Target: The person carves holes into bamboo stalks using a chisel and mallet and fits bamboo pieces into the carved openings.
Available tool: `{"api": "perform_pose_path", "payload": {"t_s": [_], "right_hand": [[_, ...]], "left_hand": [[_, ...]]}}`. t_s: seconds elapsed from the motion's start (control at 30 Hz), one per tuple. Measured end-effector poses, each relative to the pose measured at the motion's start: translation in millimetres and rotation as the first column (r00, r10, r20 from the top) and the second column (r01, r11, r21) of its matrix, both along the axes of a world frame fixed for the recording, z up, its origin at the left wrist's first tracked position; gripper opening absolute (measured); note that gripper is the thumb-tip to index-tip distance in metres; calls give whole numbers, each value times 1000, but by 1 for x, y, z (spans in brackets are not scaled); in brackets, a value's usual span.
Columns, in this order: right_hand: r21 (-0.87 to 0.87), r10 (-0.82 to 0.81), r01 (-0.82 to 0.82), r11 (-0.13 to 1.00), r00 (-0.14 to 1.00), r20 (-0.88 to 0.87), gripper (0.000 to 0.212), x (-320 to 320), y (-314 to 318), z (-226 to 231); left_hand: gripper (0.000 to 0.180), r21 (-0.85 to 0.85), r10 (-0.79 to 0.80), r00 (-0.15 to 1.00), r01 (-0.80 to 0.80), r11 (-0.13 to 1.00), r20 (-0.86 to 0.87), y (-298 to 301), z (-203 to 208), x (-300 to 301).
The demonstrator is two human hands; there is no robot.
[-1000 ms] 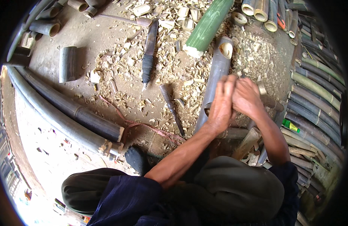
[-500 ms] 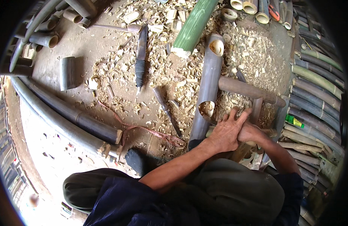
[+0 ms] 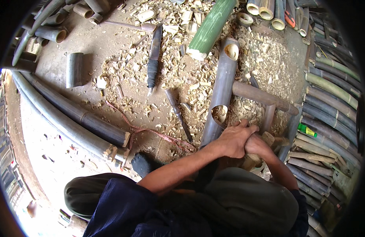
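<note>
A dark bamboo pole (image 3: 221, 79) with two oval holes lies lengthwise in front of me. Beside its nearer hole (image 3: 219, 113), my left hand (image 3: 234, 138) is closed, its bent fingers against my right hand. A thin dark edge runs from that hole toward my left hand; most of it is hidden. My right hand (image 3: 256, 144) is closed as a fist right of the left, around something I cannot make out. A brown bamboo crosspiece (image 3: 263, 94) joins the pole's right side, above both hands. A chisel-like tool (image 3: 177, 112) lies left of the pole.
A knife with a wrapped handle (image 3: 152, 71) and a mallet (image 3: 147, 27) lie among shavings. A green bamboo length (image 3: 210, 29) lies ahead. Long poles (image 3: 83, 118) stretch along the left; stacked bamboo (image 3: 328, 106) and a green bottle (image 3: 306, 129) are at right. A pink strap (image 3: 162, 135) lies nearby.
My hands have shifted slightly down and left, and the left fingers, spread before, are now drawn together. The view has turned slightly, moving the pole a little rightward in it.
</note>
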State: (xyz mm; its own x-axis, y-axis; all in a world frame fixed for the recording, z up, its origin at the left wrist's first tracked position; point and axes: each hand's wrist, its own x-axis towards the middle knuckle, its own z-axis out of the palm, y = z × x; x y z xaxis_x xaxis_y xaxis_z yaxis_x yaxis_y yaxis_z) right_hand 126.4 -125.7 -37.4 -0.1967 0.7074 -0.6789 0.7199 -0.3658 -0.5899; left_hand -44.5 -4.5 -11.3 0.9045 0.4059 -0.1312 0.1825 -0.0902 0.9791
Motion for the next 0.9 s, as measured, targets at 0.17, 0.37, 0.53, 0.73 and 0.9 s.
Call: {"api": "perform_pose_path", "payload": {"t_s": [0.17,0.37,0.53,0.73,0.9], "right_hand": [[70,-110,118,991,987,-114,56,-35,-5,14],[-226,-514,466,855,817,-262,60,-78,-21,-2],[117,-350,365,924,928,-129,56,-19,-31,6],[192,-192,133,972,923,335,42,44,34,1],[351,122,-315,882,872,475,21,42,129,29]], "left_hand": [[87,-12,-206,978,206,978,-1,12,-4,-19],[80,-79,-742,636,745,662,-212,47,-8,3],[77,256,-459,857,510,821,-234,18,9,33],[106,362,-103,975,171,917,-199,8,3,64],[114,147,437,895,-422,894,-93,21,0,63]]}}
